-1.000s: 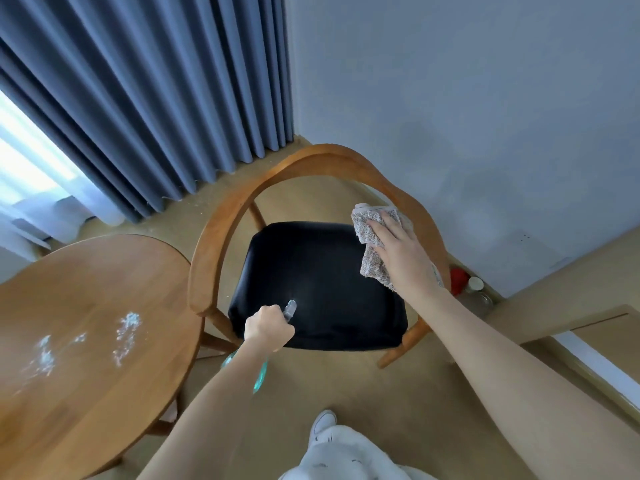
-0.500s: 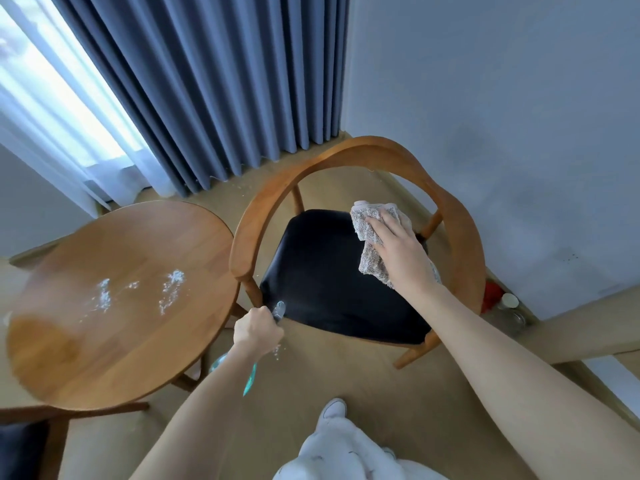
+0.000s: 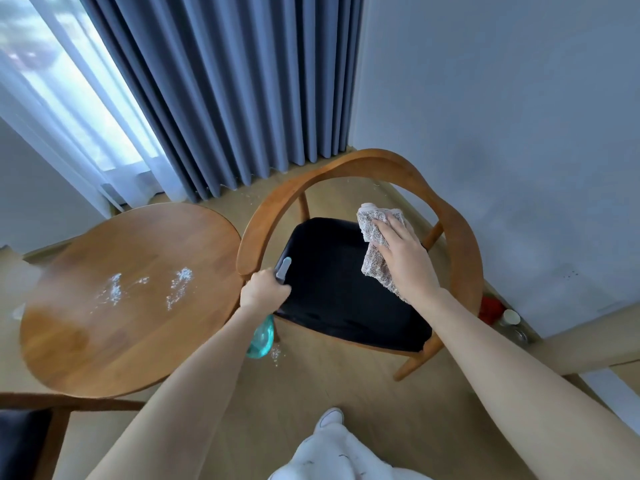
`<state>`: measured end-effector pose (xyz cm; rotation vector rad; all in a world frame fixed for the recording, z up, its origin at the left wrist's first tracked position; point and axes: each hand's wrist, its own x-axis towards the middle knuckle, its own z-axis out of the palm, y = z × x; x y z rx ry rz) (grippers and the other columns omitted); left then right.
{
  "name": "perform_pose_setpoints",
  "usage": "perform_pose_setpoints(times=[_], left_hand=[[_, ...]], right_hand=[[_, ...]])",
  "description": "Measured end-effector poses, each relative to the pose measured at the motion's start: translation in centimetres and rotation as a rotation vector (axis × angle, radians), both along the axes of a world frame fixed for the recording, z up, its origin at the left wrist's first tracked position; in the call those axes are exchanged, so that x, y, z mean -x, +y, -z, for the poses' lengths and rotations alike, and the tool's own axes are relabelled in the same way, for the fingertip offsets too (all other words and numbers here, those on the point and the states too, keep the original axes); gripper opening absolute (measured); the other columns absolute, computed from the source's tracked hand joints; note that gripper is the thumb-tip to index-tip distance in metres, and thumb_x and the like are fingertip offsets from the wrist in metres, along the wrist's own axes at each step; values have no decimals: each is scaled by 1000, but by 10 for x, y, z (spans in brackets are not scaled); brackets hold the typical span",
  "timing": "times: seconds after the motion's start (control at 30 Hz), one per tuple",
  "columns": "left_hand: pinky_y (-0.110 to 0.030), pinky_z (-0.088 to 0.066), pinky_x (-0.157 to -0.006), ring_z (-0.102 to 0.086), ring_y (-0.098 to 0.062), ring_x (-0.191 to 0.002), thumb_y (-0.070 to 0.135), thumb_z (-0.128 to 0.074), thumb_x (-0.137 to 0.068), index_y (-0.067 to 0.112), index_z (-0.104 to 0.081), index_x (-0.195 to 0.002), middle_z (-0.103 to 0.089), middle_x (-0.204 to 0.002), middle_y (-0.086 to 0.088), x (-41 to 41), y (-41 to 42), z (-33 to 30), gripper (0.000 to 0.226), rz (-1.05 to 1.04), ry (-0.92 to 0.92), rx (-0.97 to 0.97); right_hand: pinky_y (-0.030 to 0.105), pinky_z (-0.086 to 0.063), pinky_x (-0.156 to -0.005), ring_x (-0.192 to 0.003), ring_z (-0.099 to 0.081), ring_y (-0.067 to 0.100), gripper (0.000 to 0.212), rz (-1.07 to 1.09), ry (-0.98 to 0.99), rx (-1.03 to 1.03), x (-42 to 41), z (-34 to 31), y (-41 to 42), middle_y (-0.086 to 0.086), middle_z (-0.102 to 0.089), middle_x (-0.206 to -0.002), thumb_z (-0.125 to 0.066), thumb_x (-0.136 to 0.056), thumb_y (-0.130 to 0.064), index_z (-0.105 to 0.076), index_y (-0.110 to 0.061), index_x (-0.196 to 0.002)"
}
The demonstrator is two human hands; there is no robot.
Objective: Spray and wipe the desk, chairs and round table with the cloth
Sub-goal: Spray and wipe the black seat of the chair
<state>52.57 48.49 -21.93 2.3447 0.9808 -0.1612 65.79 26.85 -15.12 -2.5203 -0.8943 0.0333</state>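
A wooden chair [image 3: 460, 230] with a curved backrest and a black seat [image 3: 332, 282] stands in the room's corner. My right hand [image 3: 405, 258] presses a beige-grey cloth [image 3: 375, 237] onto the far right part of the seat. My left hand [image 3: 263, 291] grips a teal spray bottle [image 3: 261, 336] at the seat's near left corner, its pale nozzle [image 3: 284, 268] pointing up over the seat. The round wooden table [image 3: 104, 341] stands to the left, with white foam specks [image 3: 145, 287] on its top.
Blue curtains [image 3: 221, 91] and a sheer white curtain hang behind. A grey wall stands to the right, with a red item [image 3: 490, 308] and a bottle [image 3: 512, 322] on the floor at its foot. Another chair's corner [image 3: 24, 441] shows bottom left. My white-socked foot [image 3: 330, 417] is below.
The view has swung left and up, showing more window and table. My left hand with the bottle has drawn to the seat's left corner. The right hand stays on the cloth.
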Motion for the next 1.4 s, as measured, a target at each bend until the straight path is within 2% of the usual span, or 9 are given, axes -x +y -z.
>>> perform_pose_setpoints(times=[0.13,0.33,0.73,0.9,1.1,1.2,1.27,1.33,1.4], left_hand=[[-28,-51,-60,-65,-18,-60,17,-51,-81,14,-58,-89,-65,-72,-3,-22,-9,-36,11,13,-80,30],[-38,-56,-70,-65,-23,-68,20,-52,-79,15,-60,-94,-65,-73,-3,-24,-34,-40,18,26,-96,-43],[-33,-46,-60,-59,-27,-67,18,-57,-82,14,-57,-86,-60,-71,-4,-58,-83,51,6,-124,-121,-81],[-34,-47,-65,-56,-23,-71,18,-57,-82,17,-54,-83,-57,-76,1,-73,-104,121,3,-79,-112,-88],[-29,-36,-65,-51,-18,-76,19,-55,-81,26,-52,-92,-53,-87,7,-72,-115,188,14,-73,-78,-27],[-29,-38,-68,-53,-19,-81,18,-54,-81,25,-55,-98,-54,-91,7,-68,-116,214,18,-47,-69,0],[-29,-39,-68,-52,-19,-80,18,-54,-81,24,-56,-99,-54,-91,8,-65,-118,228,19,-47,-77,22],[-29,-40,-69,-51,-18,-81,17,-54,-81,25,-56,-100,-55,-93,8,-60,-120,240,21,-39,-66,43],[-29,-41,-70,-51,-19,-82,17,-54,-81,25,-57,-102,-56,-95,7,-55,-121,248,23,-23,-39,58]], right_hand=[[43,-29,-113,-145,-17,32,46,0,-20,-30,-3,-5,-15,6,-26,-155,-47,-99,-19,-39,-15,-144],[42,-27,-114,-145,-16,31,46,6,-21,-9,-8,13,-45,6,-25,-156,-46,-100,-20,-38,-14,-145],[35,-32,-112,-145,-11,25,46,46,37,146,-50,167,-90,-3,-19,-157,-38,-102,-21,-31,-22,-148],[54,-51,-89,-120,-50,43,47,67,-90,144,-55,247,-84,11,-53,-136,-71,-82,-7,-58,-11,-128],[50,-54,-85,-117,-50,42,76,-17,-158,244,-59,323,-64,11,-54,-131,-85,-58,5,-55,-10,-127],[52,-49,-92,-120,-40,40,78,-118,-155,389,-65,363,-64,11,-54,-132,-88,-56,-2,-56,-11,-126],[52,-38,-101,-129,-33,36,71,-177,-64,464,-62,380,-66,7,-46,-143,-83,-71,-20,-52,-18,-134],[52,-11,-114,-145,-9,29,61,-213,10,486,-59,388,-70,-3,-13,-159,-52,-94,-43,-26,-32,-149],[52,5,-114,-146,13,20,60,-231,86,467,-60,384,-73,-11,12,-159,-33,-97,-53,-3,-44,-148]])
